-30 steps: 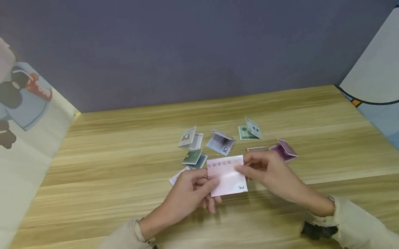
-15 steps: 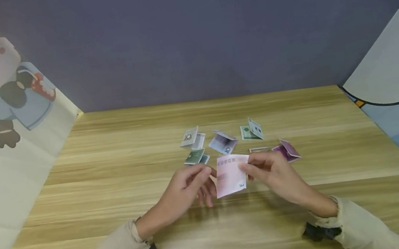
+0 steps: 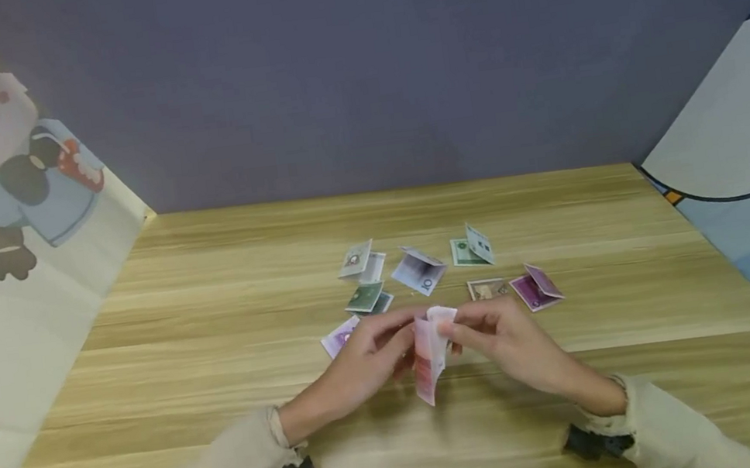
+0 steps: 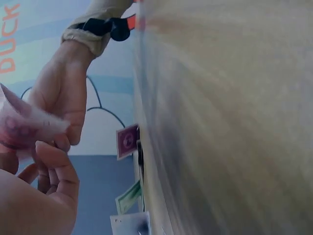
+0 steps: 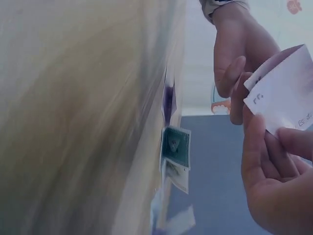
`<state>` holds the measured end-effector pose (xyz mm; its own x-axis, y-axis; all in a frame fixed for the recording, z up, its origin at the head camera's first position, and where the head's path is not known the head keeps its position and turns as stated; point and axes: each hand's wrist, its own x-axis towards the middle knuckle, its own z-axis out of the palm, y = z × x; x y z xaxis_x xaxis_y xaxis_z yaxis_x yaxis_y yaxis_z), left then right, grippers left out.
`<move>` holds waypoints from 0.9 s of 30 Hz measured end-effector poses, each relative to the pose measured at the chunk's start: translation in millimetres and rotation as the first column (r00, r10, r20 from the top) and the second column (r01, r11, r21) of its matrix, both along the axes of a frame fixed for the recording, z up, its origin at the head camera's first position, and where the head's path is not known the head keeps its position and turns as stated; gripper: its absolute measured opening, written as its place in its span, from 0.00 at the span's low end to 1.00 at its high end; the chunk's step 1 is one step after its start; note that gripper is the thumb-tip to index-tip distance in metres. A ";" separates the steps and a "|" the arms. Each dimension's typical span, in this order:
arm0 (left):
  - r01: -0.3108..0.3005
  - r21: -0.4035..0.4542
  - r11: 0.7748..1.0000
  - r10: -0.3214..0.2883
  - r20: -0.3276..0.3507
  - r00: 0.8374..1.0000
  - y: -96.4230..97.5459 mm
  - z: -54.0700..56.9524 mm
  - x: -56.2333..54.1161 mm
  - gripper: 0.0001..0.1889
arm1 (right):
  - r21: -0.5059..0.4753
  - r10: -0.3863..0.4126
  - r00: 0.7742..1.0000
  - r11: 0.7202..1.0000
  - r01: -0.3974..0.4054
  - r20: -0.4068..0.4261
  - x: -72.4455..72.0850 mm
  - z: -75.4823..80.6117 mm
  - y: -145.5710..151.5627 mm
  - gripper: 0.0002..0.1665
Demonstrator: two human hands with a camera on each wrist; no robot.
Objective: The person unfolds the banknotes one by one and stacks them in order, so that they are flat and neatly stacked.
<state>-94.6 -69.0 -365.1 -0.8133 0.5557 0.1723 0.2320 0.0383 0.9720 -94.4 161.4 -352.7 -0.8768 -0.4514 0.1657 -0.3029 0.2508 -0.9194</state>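
Note:
A pink-red banknote, bent along its middle, is held up over the table between both hands. My right hand pinches its pale side with thumb and fingers. At the opposite edge, the thumb and index finger of my left hand grip the note. The left wrist view shows the printed red face of the banknote, above the curled lower fingers of the left hand. The right wrist view shows its pale face with small dark print; one flap stands apart from the other.
Several folded banknotes lie ahead on the wooden table: a grey one, a blue one, green ones, a brown one and a purple one. A pale purple note lies beside the left hand.
The pink-red banknote was spread nearly flat, then the left hand came off its edge. Now the left hand is back at it, and the note is bent and turned edge-on.

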 end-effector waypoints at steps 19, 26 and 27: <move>-0.084 0.029 0.996 0.086 -0.077 0.993 0.5 5.8 6.0 0.08 | -0.140 -0.015 0.999 0.990 0.022 0.049 1.3 -3.4 -4.2 0.06; -0.081 0.058 0.995 0.078 0.056 0.995 -4.3 9.3 3.5 0.07 | -0.080 -0.092 0.995 0.993 0.089 -0.025 4.6 -3.1 1.4 0.07; -0.082 0.051 0.995 0.078 0.060 0.995 -5.2 9.9 3.0 0.07 | -0.087 -0.088 0.996 0.993 0.085 -0.022 4.7 -2.8 2.6 0.06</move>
